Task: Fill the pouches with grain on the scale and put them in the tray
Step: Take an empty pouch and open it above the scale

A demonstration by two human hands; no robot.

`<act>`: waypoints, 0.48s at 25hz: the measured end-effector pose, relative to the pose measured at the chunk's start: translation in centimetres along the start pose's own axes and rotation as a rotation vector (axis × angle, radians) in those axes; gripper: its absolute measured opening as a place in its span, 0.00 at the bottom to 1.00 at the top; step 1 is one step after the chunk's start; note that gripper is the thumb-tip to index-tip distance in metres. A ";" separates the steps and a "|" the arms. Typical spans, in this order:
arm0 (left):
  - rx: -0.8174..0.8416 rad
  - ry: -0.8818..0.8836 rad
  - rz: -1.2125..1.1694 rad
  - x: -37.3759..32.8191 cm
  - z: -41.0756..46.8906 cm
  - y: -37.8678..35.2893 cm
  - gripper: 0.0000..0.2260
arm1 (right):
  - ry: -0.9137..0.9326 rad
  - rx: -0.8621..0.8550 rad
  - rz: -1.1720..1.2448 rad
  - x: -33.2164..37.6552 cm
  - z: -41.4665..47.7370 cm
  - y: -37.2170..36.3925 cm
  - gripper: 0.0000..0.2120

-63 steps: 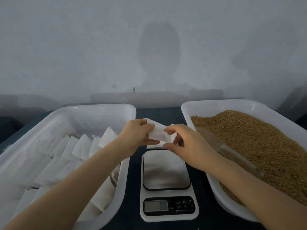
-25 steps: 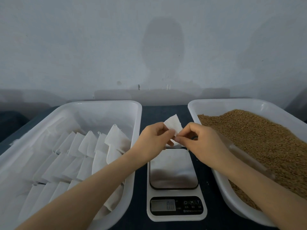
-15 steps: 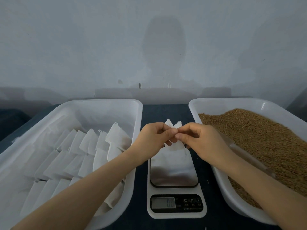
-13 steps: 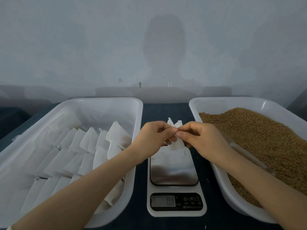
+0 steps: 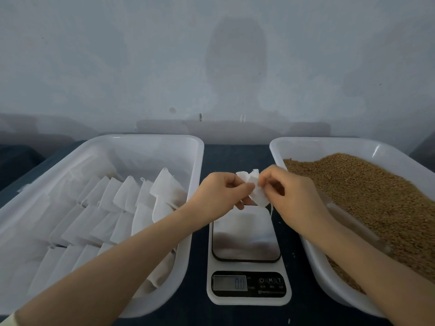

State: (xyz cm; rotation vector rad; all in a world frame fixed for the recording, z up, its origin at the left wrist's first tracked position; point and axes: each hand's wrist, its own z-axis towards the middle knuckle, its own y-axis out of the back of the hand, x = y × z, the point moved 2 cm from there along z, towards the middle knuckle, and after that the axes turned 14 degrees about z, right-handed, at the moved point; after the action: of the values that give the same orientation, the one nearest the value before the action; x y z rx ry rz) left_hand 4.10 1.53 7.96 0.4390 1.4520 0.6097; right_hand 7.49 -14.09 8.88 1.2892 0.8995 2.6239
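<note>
Both hands pinch one small white pouch point(image 5: 256, 192) above the far edge of the scale point(image 5: 246, 241). My left hand point(image 5: 222, 194) grips its left edge, and my right hand point(image 5: 292, 194) grips its right edge at the top. The pouch hangs crumpled between the fingertips, clear of the steel plate. The scale's display point(image 5: 240, 283) reads 0.0. Brown grain point(image 5: 376, 201) fills the white tray point(image 5: 329, 143) on the right. The white tray point(image 5: 150, 141) on the left holds several white pouches point(image 5: 122, 201) in rows.
A clear plastic scoop point(image 5: 357, 229) lies half buried in the grain under my right forearm. The trays and scale stand on a dark tabletop point(image 5: 235, 156). A pale wall rises close behind them. A few loose grains lie beside the scale.
The pouch was held flat between both hands, then turned upright. Since then the fingers have worked at its top edge, and the hands have drawn slightly apart.
</note>
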 end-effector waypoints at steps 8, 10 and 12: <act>-0.008 -0.093 0.006 -0.2 -0.3 -0.2 0.09 | -0.052 0.150 -0.038 0.0 0.1 -0.6 0.09; 0.021 -0.135 -0.001 -0.4 -0.5 -0.2 0.09 | -0.109 0.092 -0.012 -0.2 0.2 -0.4 0.08; 0.033 -0.175 0.004 -0.4 -0.6 -0.3 0.07 | -0.165 0.012 0.025 -0.5 0.4 0.0 0.09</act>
State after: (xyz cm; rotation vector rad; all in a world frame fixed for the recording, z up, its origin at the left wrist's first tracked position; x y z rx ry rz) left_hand 3.48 1.00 8.08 0.5089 1.2956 0.5377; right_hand 8.08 -14.04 8.69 1.5026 0.8790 2.4885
